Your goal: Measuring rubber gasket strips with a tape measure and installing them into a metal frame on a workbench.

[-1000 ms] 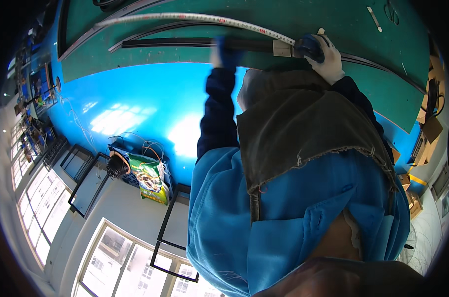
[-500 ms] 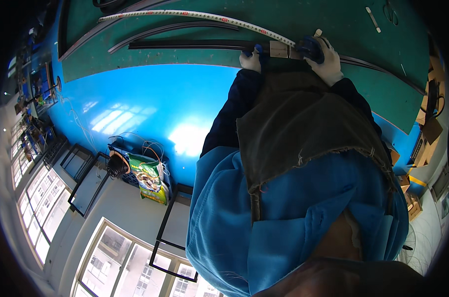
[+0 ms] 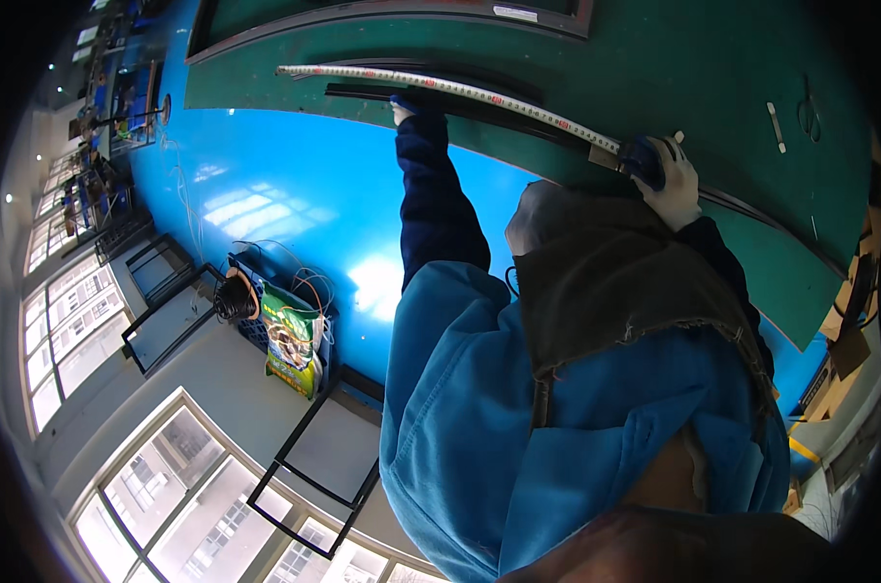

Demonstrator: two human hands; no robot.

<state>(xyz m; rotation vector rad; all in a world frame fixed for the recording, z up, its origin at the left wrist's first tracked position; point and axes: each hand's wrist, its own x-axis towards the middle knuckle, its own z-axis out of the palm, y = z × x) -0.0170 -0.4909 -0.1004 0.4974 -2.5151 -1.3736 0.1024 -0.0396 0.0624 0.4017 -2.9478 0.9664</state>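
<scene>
My right hand point(image 3: 676, 185), in a white glove with blue-coated fingers, is closed around the dark case of a tape measure point(image 3: 643, 160). The white blade point(image 3: 440, 85) is pulled out leftward over the green tabletop, bowing slightly. Below the blade runs a long black strip point(image 3: 489, 115) along the table's near edge. My left hand point(image 3: 400, 112), gloved the same way, reaches far left with its fingers closed at the strip's edge near its left end; the sleeve hides part of that hand. A small pale block point(image 3: 604, 157) sits beside the tape case.
A dark frame point(image 3: 382, 17) lies across the far side of the green table point(image 3: 712, 58). Scissors point(image 3: 809, 115) and a white stick-like tool point(image 3: 776, 127) rest at the right. Another dark strip point(image 3: 771, 222) extends rightward. A green bag point(image 3: 290, 335) and cable spool point(image 3: 235, 296) are at lower left.
My left hand has slid leftward along the black strip, away from the pale block. My right hand still holds the tape measure. The view has shifted, bringing the far frame into sight.
</scene>
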